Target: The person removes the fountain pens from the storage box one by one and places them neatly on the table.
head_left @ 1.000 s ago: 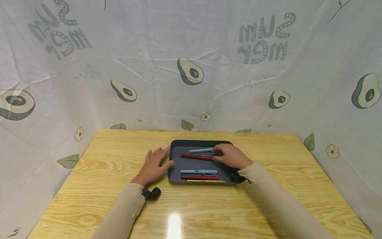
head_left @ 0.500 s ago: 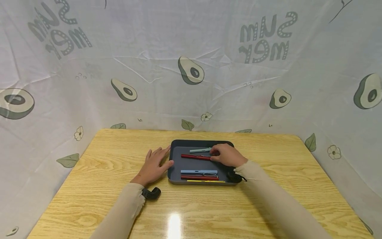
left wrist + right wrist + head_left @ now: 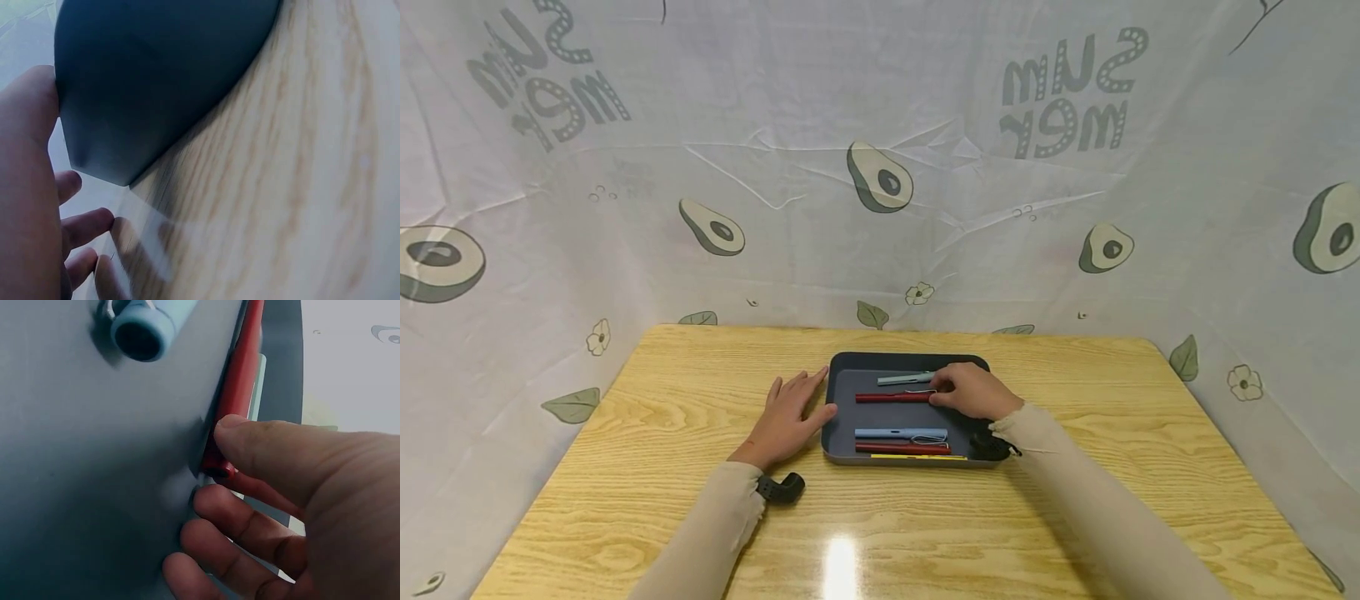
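A dark grey tray (image 3: 841, 417) on the table holds several pens. My right hand (image 3: 973, 392) is inside its right part, thumb and index finger pinching the capped end of a red pen (image 3: 887, 397), the other fingers loosely bent over the tray floor. Just behind that pen lies a pale green pen (image 3: 901, 380), its right end hidden by the hand. Along the tray's front side lie a light blue pen (image 3: 887, 433), a second red pen (image 3: 895, 447) and a thin yellow pen (image 3: 917, 457). My left hand (image 3: 785, 418), fingers spread, touches the tray's left rim with its thumb and a fingertip.
The wooden table (image 3: 625, 467) extends around the tray on all sides. A white curtain (image 3: 790, 192) printed with avocados hangs behind and beside it. A black strap (image 3: 782, 487) sits on the left wrist.
The red pen in my right hand has turned from a slight slant to nearly level, parallel to the tray's long sides. The right hand has shifted slightly left; the left hand stays put.
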`<act>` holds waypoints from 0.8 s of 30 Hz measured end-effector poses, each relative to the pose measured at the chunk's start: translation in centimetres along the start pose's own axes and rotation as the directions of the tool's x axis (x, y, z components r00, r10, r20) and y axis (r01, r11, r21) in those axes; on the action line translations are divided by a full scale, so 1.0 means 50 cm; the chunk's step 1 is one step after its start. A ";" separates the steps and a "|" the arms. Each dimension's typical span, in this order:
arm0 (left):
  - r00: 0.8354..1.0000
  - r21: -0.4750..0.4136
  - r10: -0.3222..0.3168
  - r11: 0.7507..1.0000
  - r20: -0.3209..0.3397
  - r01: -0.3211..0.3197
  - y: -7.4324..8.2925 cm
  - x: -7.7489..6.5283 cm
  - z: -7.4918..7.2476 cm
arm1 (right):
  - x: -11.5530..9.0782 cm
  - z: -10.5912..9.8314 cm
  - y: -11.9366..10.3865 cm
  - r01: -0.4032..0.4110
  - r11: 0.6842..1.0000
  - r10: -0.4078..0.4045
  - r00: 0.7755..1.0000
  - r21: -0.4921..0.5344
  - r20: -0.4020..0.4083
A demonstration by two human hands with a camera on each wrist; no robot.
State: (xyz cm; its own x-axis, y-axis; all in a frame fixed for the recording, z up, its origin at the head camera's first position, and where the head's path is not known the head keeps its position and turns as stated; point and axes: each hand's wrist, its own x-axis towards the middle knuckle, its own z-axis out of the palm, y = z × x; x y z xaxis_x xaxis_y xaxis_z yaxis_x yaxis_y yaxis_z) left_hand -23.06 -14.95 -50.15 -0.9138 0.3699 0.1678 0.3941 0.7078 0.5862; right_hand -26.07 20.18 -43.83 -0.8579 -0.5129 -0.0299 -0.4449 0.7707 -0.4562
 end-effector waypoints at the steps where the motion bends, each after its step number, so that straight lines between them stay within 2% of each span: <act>1: 1.000 -0.002 -0.003 1.000 -0.001 0.003 0.000 0.000 0.000 | -0.001 0.000 0.000 0.003 1.000 -0.003 1.000 -0.003 -0.001; 7: 1.000 -0.008 -0.013 1.000 -0.004 0.013 -0.001 -0.002 0.002 | -0.002 -0.001 -0.003 0.002 1.000 -0.003 1.000 -0.027 -0.007; 17: 1.000 -0.014 -0.009 1.000 -0.015 0.009 -0.001 -0.001 0.005 | -0.005 -0.004 -0.010 -0.035 0.995 0.034 0.999 0.091 0.012; 24: 1.000 -0.013 -0.015 1.000 -0.011 0.015 0.001 -0.002 0.005 | -0.008 -0.007 -0.006 -0.029 0.996 0.027 0.999 0.084 0.022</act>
State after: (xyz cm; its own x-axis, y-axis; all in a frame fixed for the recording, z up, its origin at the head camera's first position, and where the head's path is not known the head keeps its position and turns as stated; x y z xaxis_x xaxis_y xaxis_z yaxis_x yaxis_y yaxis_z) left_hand -22.96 -14.83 -50.33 -0.9205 0.3526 0.1681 0.3795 0.7050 0.5991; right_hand -25.68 20.29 -43.35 -0.8636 -0.5004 -0.0618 -0.3970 0.7504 -0.5285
